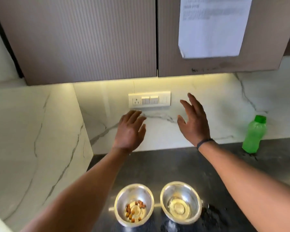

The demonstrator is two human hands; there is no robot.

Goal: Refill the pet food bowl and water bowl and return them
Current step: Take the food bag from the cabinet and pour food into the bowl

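Two steel bowls stand side by side on the dark counter [174, 164] close to me. The left bowl [134, 205] holds several brown food pellets. The right bowl [181, 202] has a little clear liquid at its bottom. Both my arms are raised above and beyond the bowls, toward the wall. My left hand [130, 130] is open with fingers spread, palm down, holding nothing. My right hand [193, 120] is open too, fingers apart, with a dark band at the wrist. A green plastic bottle [254, 134] with a green cap stands upright at the back right of the counter.
Two closed ribbed cabinet doors [90, 39] hang overhead, with a printed sheet [213, 25] taped to the right one. A white switch and socket panel [149, 99] sits on the marble backsplash just beyond my hands. A marble side wall [40, 139] closes the left.
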